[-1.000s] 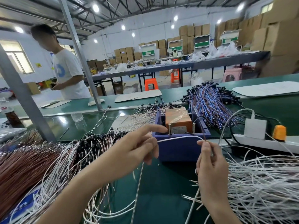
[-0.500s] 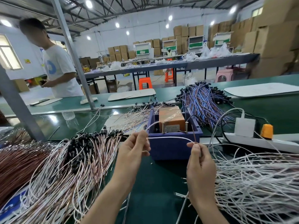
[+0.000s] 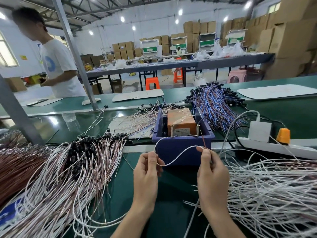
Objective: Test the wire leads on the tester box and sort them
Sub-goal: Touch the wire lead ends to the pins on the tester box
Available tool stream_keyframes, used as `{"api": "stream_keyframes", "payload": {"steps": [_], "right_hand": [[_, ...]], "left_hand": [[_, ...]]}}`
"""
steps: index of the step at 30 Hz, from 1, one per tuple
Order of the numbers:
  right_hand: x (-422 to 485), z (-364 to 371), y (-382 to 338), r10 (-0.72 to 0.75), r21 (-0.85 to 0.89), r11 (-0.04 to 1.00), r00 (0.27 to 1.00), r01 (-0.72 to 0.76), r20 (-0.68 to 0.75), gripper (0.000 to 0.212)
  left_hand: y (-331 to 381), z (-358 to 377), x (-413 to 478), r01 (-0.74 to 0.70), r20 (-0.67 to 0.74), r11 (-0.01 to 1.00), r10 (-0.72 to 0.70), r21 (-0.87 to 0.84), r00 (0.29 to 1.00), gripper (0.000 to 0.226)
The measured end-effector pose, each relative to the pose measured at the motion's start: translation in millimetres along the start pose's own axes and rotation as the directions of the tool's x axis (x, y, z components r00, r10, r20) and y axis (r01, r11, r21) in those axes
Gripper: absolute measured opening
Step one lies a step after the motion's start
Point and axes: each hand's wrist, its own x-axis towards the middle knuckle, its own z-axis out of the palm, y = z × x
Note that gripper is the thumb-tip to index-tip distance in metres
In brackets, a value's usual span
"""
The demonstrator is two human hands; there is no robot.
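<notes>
The thin white wire lead (image 3: 164, 165) is pinched at both ends. The left hand (image 3: 145, 172) grips it low, so a springy loop arcs up toward the near wall of the tester box (image 3: 181, 146). The right hand (image 3: 212, 174) nips the other end between thumb and fingertip, just short of the box. The likeliest slip is the stiff, curled lead twisting as its stripped tips go to the two slim brass posts (image 3: 172, 130), touching the rim or only one post and giving a false reading. The slack could also snag in the tangled white pile (image 3: 267, 194) on the right, or a tested lead could land in the wrong heap, such as the black-capped bundle (image 3: 85, 160) on the left. The box is a matt purple plastic tray holding an orange block under glossy film, and the worktop (image 3: 171, 212) is smooth, shiny green.
</notes>
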Motion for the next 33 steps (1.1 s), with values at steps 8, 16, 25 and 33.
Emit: {"api": "stream_keyframes", "payload": {"steps": [8, 16, 25, 33], "right_hand": [[1, -1, 0, 0.03, 0.041, 0.999, 1.0, -0.03, -0.003, 0.027], [1, 0, 0, 0.031, 0.037, 0.999, 0.999, -0.031, 0.005, 0.028], [1, 1, 2, 0.033, 0.027, 0.999, 0.999, -0.033, 0.008, 0.026], [1, 2, 0, 0.026, -0.029, 0.999, 1.0, -0.026, 0.005, 0.027]], "left_hand": [[3, 6, 6, 0.001, -0.017, 0.999, -0.002, -0.032, 1.0, 0.037], [8, 9, 10, -0.021, -0.042, 1.0, 0.02, -0.021, 0.999, 0.028], [9, 9, 11, -0.011, -0.067, 1.0, 0.011, 0.005, 0.998, 0.027], [11, 9, 11, -0.005, -0.072, 1.0, 0.006, 0.014, 0.997, 0.028]]}}
